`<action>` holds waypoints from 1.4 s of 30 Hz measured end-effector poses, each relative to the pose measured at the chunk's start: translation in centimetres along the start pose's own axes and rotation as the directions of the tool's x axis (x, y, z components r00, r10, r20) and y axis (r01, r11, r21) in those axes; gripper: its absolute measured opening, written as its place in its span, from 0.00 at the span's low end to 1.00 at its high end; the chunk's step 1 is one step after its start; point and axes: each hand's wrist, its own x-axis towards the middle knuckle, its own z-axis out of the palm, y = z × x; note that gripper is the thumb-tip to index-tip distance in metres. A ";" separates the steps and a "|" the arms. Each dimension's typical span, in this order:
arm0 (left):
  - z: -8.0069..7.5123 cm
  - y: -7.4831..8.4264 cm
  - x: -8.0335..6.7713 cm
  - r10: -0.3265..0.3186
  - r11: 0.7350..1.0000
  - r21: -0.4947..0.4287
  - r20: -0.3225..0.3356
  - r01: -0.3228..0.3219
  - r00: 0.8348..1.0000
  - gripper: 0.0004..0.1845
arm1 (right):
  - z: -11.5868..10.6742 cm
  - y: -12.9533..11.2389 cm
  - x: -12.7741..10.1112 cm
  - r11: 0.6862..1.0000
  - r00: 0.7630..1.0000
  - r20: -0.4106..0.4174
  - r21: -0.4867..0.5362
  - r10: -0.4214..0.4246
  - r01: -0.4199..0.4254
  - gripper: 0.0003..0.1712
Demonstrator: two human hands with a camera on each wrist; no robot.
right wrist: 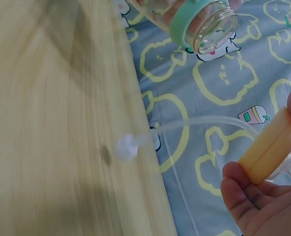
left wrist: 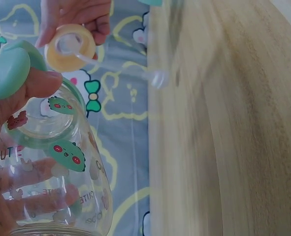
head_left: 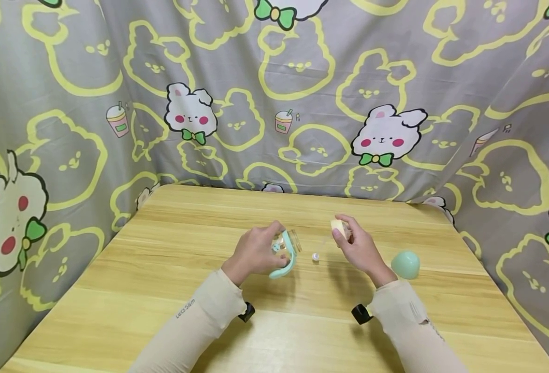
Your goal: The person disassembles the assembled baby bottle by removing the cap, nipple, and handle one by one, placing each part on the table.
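Note:
My left hand [head_left: 258, 251] grips a clear baby bottle [left wrist: 61, 191] with a mint-green collar and handle [left wrist: 10, 73], printed with little cartoon figures. Its mouth [right wrist: 216, 29] is uncovered and points toward the right hand. Between the thumb and fingers of my right hand [head_left: 358, 246] is a pale yellow screw ring [right wrist: 268, 147], with a clear teat partly hidden by the fingers. From the ring runs a thin clear straw [right wrist: 209, 119], ending in a white weighted tip [right wrist: 127, 147] that hangs over the table between both hands. Ring and bottle are apart.
A mint-green dome cap [head_left: 406, 264] sits on the wooden table [head_left: 302, 331], right of my right wrist. Patterned grey curtain [head_left: 237, 62] surrounds the table's back and sides. Black wrist cameras [head_left: 361, 314] are worn under both forearms.

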 end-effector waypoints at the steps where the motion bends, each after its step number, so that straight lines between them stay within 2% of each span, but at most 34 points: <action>1: 0.0 0.0 0.0 0.000 1.000 -0.003 0.000 0.000 1.000 0.28 | 0.0 0.1 0.0 1.000 1.000 -0.003 -0.002 0.002 -0.002 0.29; 19: 0.0 -0.3 -0.1 0.004 1.000 -0.002 -0.007 -0.004 1.000 0.28 | -0.7 1.0 -0.6 0.999 0.999 0.000 -0.033 0.042 -0.042 0.29; 42: 0.0 -0.3 -0.2 0.022 1.000 0.005 -0.015 -0.022 1.000 0.27 | -1.7 3.3 -1.2 0.988 0.991 0.001 -0.074 0.136 -0.136 0.31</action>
